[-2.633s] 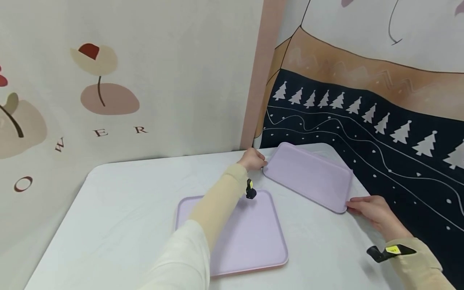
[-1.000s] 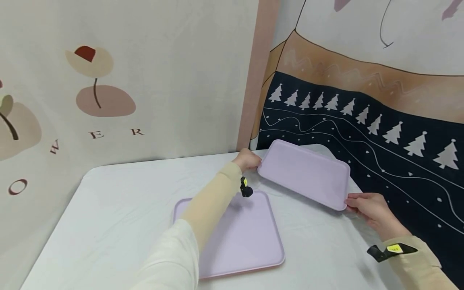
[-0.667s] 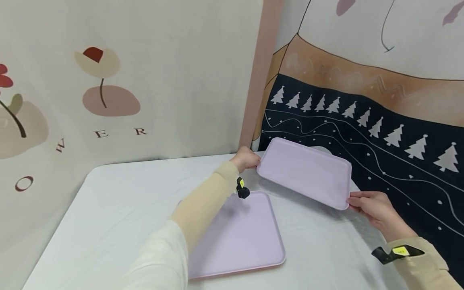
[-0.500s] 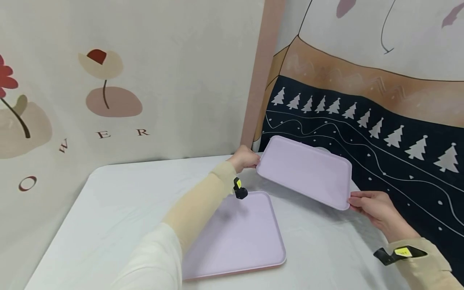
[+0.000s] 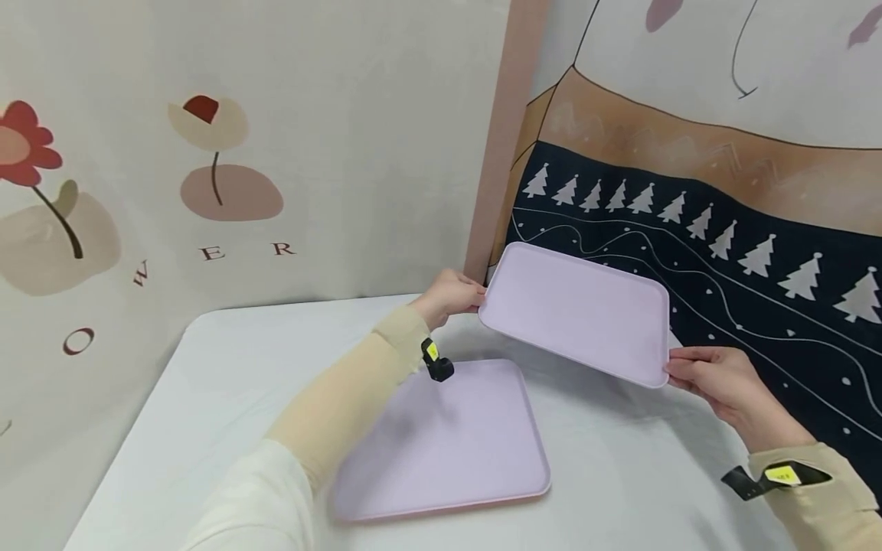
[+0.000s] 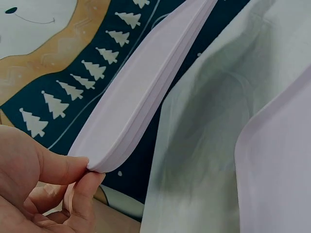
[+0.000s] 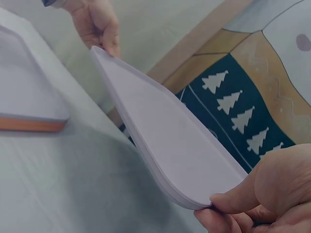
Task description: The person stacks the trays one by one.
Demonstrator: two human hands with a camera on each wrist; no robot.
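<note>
A rectangular lilac tray [image 5: 579, 314] is held in the air, tilted, over the table's back right corner. My left hand [image 5: 449, 298] pinches its left end between thumb and fingers, also plain in the left wrist view. At the opposite end my right hand [image 5: 720, 386] pinches a corner, thumb on top. Layered edges show along the tray's side [image 6: 146, 104]; I cannot tell whether it is one tray or a stack. Another lilac tray [image 5: 475, 451] lies flat on the table, partly behind my left sleeve. An orange band [image 7: 34, 124] shows beneath its rim.
A white cloth covers the table [image 5: 227, 390]. Behind it hangs a pale flower-print curtain [image 5: 365, 153]; on the right is a dark cloth with tree prints [image 5: 779, 337]. Each cuff carries a black wrist camera, one of them the left camera [image 5: 437, 361].
The held tray has risen off the table's back corner and moved slightly nearer, with both hands still gripping it. My left forearm has shifted left. The tray on the table has stayed put.
</note>
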